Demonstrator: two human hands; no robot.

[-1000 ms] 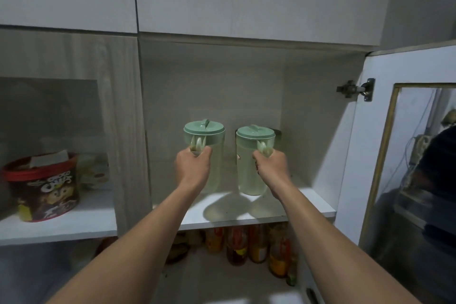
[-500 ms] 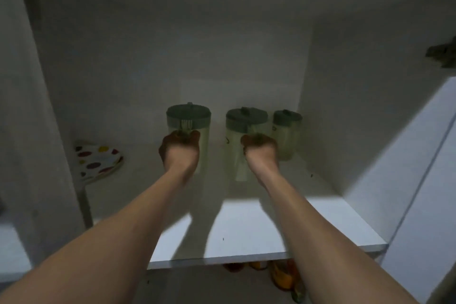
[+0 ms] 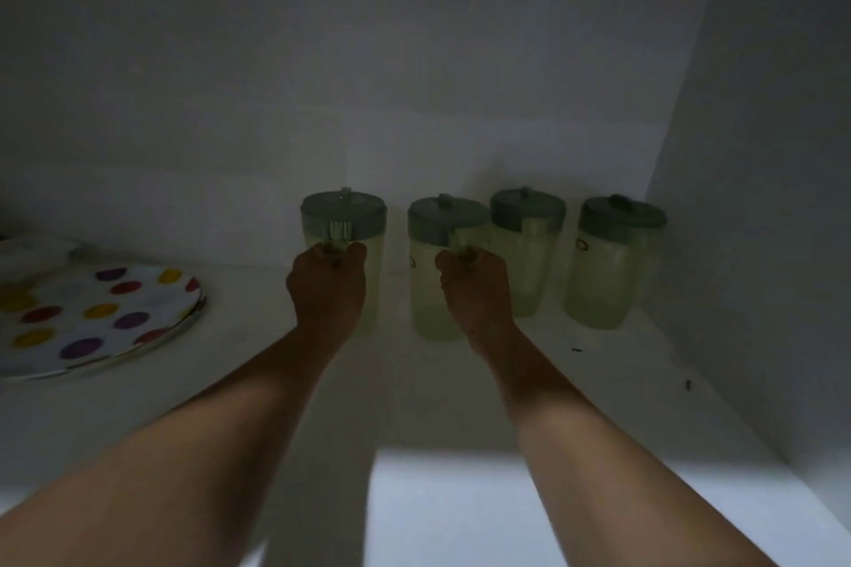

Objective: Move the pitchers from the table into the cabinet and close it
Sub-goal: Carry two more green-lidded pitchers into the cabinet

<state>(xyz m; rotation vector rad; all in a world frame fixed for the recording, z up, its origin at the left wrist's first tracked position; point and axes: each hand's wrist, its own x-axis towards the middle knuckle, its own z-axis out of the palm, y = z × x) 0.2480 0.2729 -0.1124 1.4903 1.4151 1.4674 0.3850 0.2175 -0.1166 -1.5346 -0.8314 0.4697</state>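
Several pale green pitchers with darker green lids stand in a row at the back of the dim cabinet shelf [image 3: 460,497]. My left hand [image 3: 328,290] is closed around the handle of the leftmost pitcher [image 3: 344,216]. My right hand [image 3: 474,290] grips the handle of the second pitcher [image 3: 430,290]. Both held pitchers are upright and look to be resting on the shelf. Two more pitchers stand free to the right, one [image 3: 528,253] beside the second and one [image 3: 608,262] close to the right wall.
A white plate with coloured polka dots [image 3: 83,318] lies on the shelf at the left. The cabinet's right side wall [image 3: 755,198] and back wall [image 3: 414,83] enclose the shelf. The front part of the shelf is lit.
The view has pushed deeper into the cabinet. Both hands carried their pitchers from the shelf's front edge to the back row, and a further pitcher by the right wall came into view.
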